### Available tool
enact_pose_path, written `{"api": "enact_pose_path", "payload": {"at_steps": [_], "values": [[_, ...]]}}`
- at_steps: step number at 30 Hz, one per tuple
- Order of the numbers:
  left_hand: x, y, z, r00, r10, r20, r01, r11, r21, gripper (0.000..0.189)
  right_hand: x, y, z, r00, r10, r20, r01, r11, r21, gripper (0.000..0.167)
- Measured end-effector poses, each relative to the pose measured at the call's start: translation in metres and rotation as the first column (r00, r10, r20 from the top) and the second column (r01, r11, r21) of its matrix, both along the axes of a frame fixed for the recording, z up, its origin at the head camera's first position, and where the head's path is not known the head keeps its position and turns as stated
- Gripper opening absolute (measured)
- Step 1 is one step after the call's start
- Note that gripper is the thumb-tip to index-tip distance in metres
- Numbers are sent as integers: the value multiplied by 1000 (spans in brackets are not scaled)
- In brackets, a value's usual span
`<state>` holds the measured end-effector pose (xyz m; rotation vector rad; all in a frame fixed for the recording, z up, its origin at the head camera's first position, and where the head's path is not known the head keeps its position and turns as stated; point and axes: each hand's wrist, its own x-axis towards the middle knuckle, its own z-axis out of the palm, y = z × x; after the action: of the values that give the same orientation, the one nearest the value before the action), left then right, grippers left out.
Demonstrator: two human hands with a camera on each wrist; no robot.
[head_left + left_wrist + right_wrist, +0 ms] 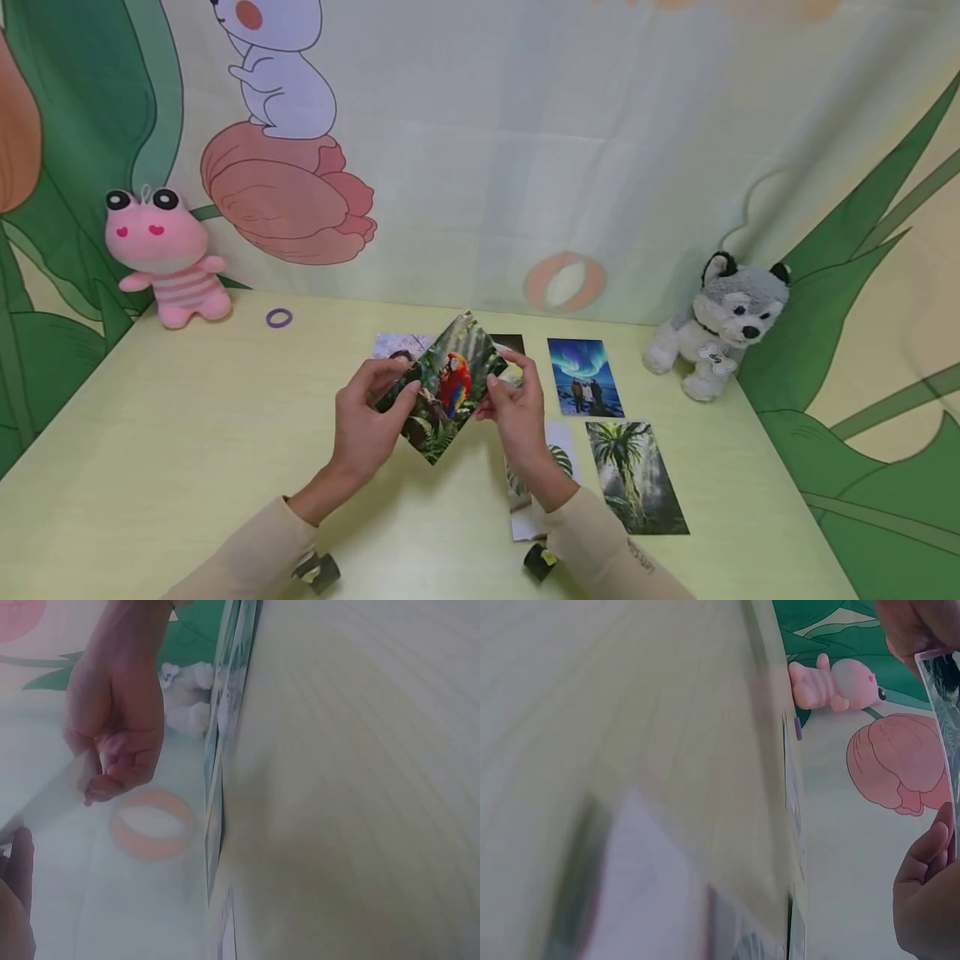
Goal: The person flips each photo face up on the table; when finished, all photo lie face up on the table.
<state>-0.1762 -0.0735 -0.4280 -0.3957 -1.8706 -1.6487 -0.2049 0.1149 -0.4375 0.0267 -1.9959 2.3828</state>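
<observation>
Both hands hold a photo print of a red parrot (453, 385) above the table, its corners tilted like a diamond. My left hand (365, 421) pinches its left side, thumb on the picture face. On the opposite side, my right hand (522, 412) pinches the edge between thumb and fingers. Behind the held print, a photo with pink blossom (397, 341) and a dark-topped photo (512, 341) are partly hidden. A leaf photo (519, 521) lies partly under the right forearm. To its right are an aurora photo (585, 375) and a jungle tree photo (637, 479).
A pink striped frog plush (183, 267) sits at the back left, near a purple ring (279, 317). At the back right sits a grey husky plush (723, 329). A printed curtain (465, 167) hangs behind the pale table (225, 433).
</observation>
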Motion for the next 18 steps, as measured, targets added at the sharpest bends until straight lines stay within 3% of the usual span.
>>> {"api": "enact_pose_path", "payload": {"at_steps": [4, 10, 18], "values": [[1, -6, -1, 1000, -14, 19, 15, 997, -81, 18, -2, 6, -1, 1000, -8, -28, 9, 999, 36, 41], [5, -13, 1, 998, -25, 65, 39, 973, -228, 16, -4, 11, -1, 998, 3, -66, 1, 998, 60, 37], [7, -26, 6, 985, -57, 165, 119, 914, -389, 15, -5, 15, 3, 998, 33, -61, -23, 989, 149, 36]]}}
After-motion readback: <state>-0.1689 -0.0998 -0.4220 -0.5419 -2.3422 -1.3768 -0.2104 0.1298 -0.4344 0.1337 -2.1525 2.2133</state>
